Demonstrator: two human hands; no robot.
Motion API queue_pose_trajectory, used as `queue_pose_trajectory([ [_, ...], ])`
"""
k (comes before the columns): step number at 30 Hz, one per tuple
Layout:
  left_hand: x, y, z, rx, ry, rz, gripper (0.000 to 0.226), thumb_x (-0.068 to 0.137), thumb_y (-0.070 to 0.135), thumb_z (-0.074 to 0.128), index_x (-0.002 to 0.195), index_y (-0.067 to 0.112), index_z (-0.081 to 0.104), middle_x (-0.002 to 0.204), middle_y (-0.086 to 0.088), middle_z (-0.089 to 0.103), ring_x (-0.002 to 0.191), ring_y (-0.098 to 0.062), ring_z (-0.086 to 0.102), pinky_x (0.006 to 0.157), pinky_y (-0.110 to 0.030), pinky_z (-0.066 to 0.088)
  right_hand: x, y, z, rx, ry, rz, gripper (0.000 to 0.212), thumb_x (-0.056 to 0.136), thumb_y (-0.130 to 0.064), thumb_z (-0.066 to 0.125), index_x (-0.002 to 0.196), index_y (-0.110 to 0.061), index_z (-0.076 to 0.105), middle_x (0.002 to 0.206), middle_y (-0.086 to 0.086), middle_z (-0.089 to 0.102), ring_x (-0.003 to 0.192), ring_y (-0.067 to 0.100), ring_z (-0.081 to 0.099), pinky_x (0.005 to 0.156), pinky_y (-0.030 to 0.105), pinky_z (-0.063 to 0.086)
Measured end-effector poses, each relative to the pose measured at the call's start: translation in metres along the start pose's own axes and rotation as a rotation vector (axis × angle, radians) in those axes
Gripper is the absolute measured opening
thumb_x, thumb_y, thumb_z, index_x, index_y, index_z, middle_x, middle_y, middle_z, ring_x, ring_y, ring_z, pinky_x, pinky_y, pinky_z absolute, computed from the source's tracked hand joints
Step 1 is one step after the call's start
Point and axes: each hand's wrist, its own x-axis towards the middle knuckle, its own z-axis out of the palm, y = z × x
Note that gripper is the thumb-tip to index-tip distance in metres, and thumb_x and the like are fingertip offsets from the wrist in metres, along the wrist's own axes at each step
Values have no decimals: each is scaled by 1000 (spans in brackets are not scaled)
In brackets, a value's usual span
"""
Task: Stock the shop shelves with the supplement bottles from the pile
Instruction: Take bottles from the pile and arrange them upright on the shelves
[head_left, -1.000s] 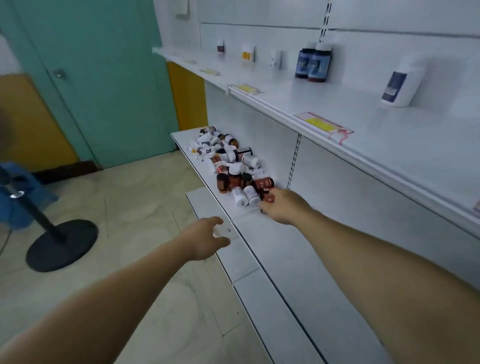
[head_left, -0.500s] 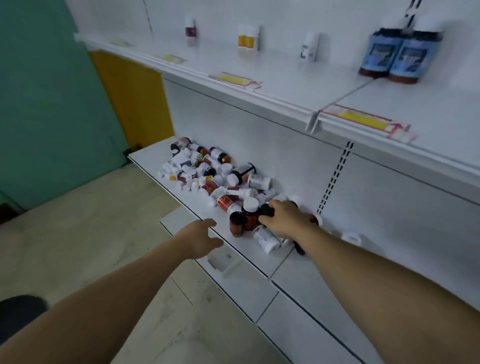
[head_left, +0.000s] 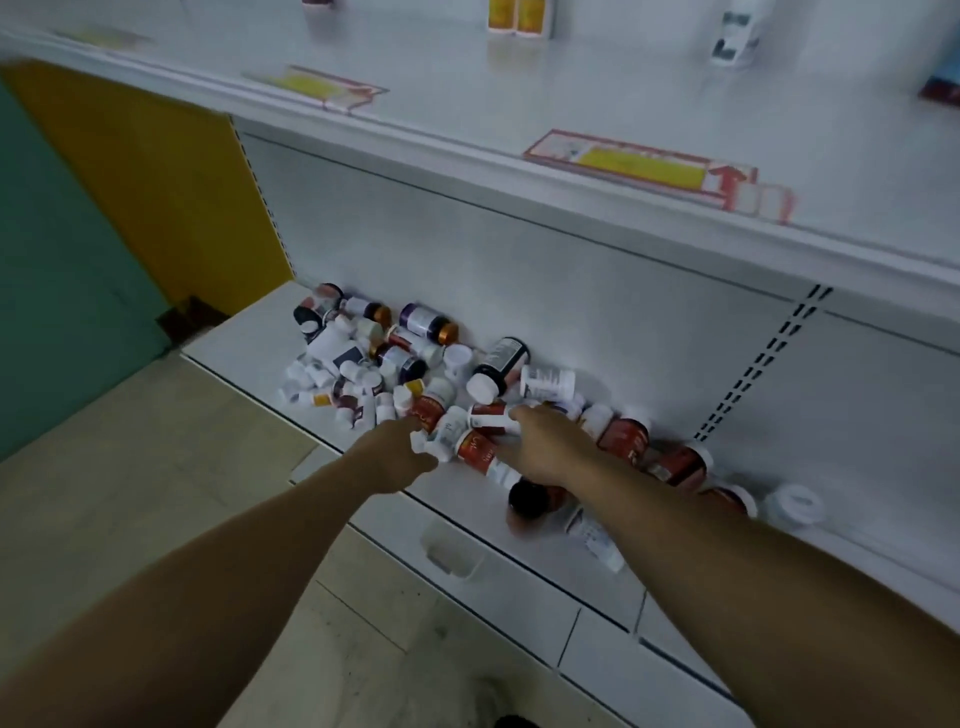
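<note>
White metal forms the lower shelf (head_left: 244, 340) where the pile of supplement bottles (head_left: 395, 364) lies, spread from about ten o'clock toward three o'clock along the back panel (head_left: 597, 317). Most bottles lie on their sides: small white ones, brown ones with orange caps, and red-labelled ones with white caps. Their labels are too blurred to read; only pale script on red shows on the red-labelled bottle (head_left: 480, 452) lying between the two hands.

At the near edge of the pile, the left hand (head_left: 397, 449) reaches in, its fingertips among small white bottles; whether its grip has closed on anything cannot be told. The right hand (head_left: 545, 447), at about one o'clock from the left, lies over the pile with fingers curled onto a white bottle (head_left: 493, 418), though a firm hold is not plain. A dark-capped brown bottle (head_left: 532, 499) lies just under the right wrist.

On the upper shelf (head_left: 467, 98), at twelve o'clock, sit yellow and red price tags (head_left: 639, 163) whose print is unreadable, plus yellow boxes (head_left: 519, 18) and a white bottle with a dark label (head_left: 735, 34).
</note>
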Motion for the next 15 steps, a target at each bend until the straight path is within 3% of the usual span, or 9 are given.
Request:
queue_pose_trajectory([
  [2, 24, -10, -4, -12, -3, -3, 72, 88, 44, 58, 147, 20, 25, 154, -12, 22, 139, -31, 27, 109, -37, 31, 15, -9, 11, -43, -5, 12, 62, 82, -62, 55, 129, -22, 50, 127, 6, 57, 111, 28, 56, 90, 41, 49],
  [9, 90, -35, 11, -98, 21, 60, 71, 89, 39, 59, 148, 17, 25, 141, -15, 42, 126, -32, 44, 98, -37, 39, 59, -28, 53, -249, -102, 136, 40, 91, -41, 55, 122, -17, 52, 123, 6, 58, 112, 26, 55, 90, 35, 41],
  [13, 116, -55, 34, -157, 33, 100, 69, 86, 46, 60, 143, 18, 32, 132, -15, 51, 117, -32, 51, 97, -39, 43, 73, -30, 73, -383, -132, 258, 68, 88, -40, 58, 145, -14, 29, 150, 12, 32, 138, 33, 31, 110, 44, 30],
  [15, 126, -60, 41, -212, 61, 91, 64, 85, 43, 62, 139, 20, 37, 124, -15, 52, 111, -34, 53, 92, -40, 46, 75, -30, 79, -433, -138, 260, 66, 90, -37, 55, 144, -11, 28, 150, 14, 32, 137, 31, 33, 111, 48, 31],
])
